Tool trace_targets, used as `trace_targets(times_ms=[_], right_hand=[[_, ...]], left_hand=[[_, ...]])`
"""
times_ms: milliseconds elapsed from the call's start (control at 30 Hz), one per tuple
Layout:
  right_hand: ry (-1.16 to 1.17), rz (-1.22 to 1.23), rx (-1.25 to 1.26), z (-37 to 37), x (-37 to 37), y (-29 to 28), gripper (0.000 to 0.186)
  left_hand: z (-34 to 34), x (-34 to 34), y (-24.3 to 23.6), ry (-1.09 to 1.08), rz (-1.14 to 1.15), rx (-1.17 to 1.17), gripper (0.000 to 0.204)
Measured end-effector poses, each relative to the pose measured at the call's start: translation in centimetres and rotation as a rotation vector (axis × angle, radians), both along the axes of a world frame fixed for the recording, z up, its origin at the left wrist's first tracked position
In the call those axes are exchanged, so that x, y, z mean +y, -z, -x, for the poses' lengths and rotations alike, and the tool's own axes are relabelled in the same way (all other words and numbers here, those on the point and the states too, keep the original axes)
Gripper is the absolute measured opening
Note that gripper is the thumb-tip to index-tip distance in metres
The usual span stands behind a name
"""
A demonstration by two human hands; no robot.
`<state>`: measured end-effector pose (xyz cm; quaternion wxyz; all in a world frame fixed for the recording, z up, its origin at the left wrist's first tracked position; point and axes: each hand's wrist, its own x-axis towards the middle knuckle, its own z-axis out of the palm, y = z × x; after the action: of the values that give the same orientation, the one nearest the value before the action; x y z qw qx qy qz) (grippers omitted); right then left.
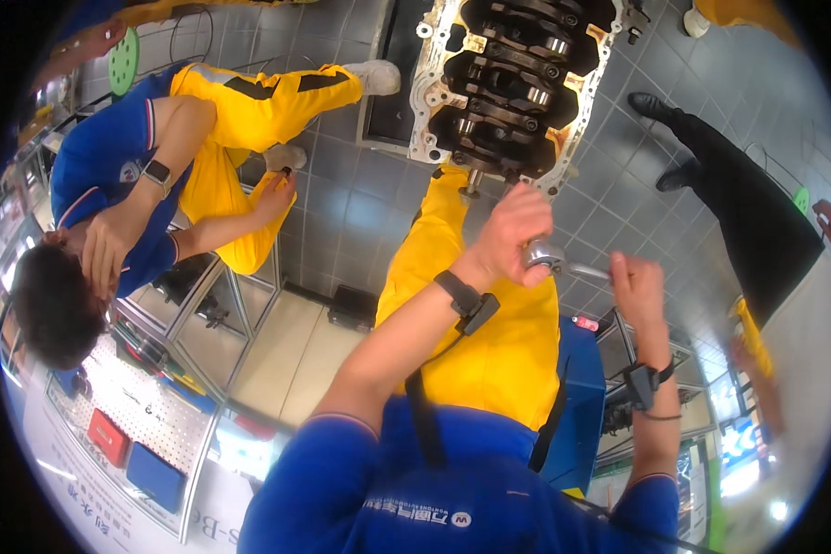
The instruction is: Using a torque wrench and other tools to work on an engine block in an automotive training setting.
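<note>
The right hand [637, 291] curls around the handle end of the ratchet [545, 253]; the left hand [517, 229] closes on its head, so it lies between both. Just past the left hand is the block's [426, 96] near edge, toward its right corner. Farther along sits the crankshaft [495, 99].
</note>
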<state>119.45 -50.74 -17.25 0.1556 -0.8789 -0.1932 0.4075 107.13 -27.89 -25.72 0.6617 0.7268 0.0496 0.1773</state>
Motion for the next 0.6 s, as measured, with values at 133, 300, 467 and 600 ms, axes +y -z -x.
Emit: trace_targets(times_ms=[133,300,467,600], right_hand=[[-0.151,0.029,-0.099,-3.1,1.8,-1.1,0.046],[-0.267,0.053,-0.179,-6.1,5.9,-2.9,0.045],[-0.357,0.059,-0.182,-8.3,10.4,-4.9,0.045],[-0.313,0.097,-0.077,-8.5,9.8,-4.5,0.046]], left_hand=[[0.3,-0.6,0.4,-0.074,0.037,-0.011,0.057],[0.2,0.0,0.6,-0.175,0.133,0.005,0.051],[-1.2,2.0,-3.9,-0.338,0.185,0.204,0.031],[-3.3,3.0,-8.9,-0.218,-0.352,0.209,0.035]])
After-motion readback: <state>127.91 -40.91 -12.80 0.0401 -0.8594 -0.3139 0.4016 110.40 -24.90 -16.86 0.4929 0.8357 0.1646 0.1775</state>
